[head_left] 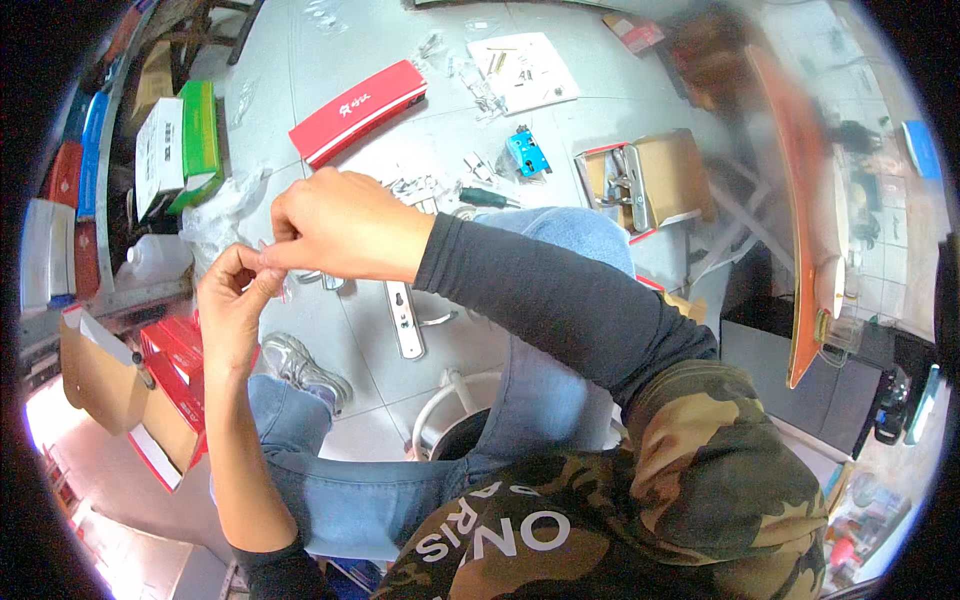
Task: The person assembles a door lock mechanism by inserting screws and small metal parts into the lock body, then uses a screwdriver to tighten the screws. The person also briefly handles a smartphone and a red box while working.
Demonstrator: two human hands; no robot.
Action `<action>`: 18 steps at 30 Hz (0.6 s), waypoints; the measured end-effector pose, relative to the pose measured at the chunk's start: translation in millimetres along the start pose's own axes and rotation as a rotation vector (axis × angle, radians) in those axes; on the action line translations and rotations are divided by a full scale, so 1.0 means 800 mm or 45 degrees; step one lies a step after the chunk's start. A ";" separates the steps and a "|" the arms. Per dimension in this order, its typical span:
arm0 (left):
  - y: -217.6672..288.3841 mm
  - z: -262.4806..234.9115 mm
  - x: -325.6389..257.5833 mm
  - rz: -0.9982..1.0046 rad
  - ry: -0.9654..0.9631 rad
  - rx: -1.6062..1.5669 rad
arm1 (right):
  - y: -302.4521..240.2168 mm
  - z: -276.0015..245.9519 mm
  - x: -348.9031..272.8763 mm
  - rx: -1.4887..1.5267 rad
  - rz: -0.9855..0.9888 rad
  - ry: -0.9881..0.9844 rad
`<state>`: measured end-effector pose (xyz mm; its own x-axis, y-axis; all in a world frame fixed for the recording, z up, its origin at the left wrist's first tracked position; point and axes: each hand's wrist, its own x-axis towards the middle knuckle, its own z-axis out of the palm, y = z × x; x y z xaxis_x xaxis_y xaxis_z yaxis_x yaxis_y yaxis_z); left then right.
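Pinching one small clear bag (pixel 272 262) together, two hands: left hand (pixel 232 305), right hand (pixel 345 225)

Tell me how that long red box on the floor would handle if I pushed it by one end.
The long red box lies flat on smooth pale floor tiles, so it would probably slide rather than tip. Being long and narrow, a shove at one end would likely swing it round instead of moving it straight. Its crisp edges suggest stiff card, though its weight cannot be judged.
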<state>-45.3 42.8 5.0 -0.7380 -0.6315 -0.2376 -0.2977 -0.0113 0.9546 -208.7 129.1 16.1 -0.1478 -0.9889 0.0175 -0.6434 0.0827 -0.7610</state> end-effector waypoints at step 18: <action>-0.016 0.027 0.034 0.044 0.139 0.243 | 0.108 -0.155 -0.001 -0.195 -0.095 0.266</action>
<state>-74.7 42.1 -17.6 -0.6827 -0.7095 -0.1747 -0.3902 0.1519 0.9081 -356.9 152.0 30.8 -0.2369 -0.9474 0.2153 -0.7621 0.0438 -0.6460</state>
